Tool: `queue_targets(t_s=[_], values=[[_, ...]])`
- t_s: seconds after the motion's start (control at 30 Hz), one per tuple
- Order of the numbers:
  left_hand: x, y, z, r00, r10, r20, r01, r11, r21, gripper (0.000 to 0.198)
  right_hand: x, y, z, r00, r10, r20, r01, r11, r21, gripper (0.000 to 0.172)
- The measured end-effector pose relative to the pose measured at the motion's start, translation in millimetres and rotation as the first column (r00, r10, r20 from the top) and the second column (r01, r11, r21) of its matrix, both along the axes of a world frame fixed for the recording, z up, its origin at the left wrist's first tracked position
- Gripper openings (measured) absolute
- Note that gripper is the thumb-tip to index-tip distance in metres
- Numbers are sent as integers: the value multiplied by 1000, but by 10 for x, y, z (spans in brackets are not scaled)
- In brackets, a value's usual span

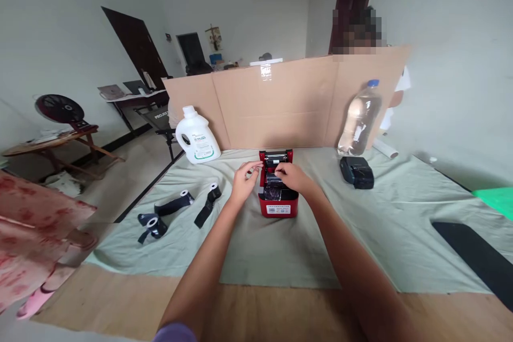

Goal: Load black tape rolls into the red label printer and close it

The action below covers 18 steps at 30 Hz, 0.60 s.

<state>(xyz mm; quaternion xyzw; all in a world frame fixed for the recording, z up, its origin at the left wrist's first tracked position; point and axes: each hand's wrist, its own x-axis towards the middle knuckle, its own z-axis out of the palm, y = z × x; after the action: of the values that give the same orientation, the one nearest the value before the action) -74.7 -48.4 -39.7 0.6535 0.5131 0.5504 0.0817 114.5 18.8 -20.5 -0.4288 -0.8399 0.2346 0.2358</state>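
A red printer (pixel 279 209) stands in the middle of the cloth with its lid raised; a white label is on its front. Inside it sits a black roll (pixel 273 180), and a loose black strip lies over the front opening. My left hand (pixel 243 180) is at the printer's left side, its fingers stretched toward the lid's edge with the thumb apart. Over the right side of the opening, my right hand (pixel 294 177) has thumb and fingers pinched together beside the roll. What lies between those fingertips is too small to make out.
Several black rolls (pixel 156 227) with trailing strips lie at the left. A white detergent jug (pixel 199 139), a clear bottle (pixel 360 120) and a small black device (pixel 356 172) stand farther back. A cardboard panel (pixel 276 107) closes off the back; a person is behind it.
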Motion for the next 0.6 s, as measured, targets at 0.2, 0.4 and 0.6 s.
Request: queue_targets(t_s=[0.2,0.4,0.6], values=[[-13,-77,-104,994,-103,-36,100,992,-81,23,-28,82,-91,984,-3,178,-1,1000,22,25],[83,-331,-166,920,-257,-297,234,966,-112,25,-25,77,-75,988,2,151,2,1000,-27,23],[133,-475,-374,926,-115,-359,132,991,22,29,188,132,86,982,-13,-187,-7,994,-109,31]])
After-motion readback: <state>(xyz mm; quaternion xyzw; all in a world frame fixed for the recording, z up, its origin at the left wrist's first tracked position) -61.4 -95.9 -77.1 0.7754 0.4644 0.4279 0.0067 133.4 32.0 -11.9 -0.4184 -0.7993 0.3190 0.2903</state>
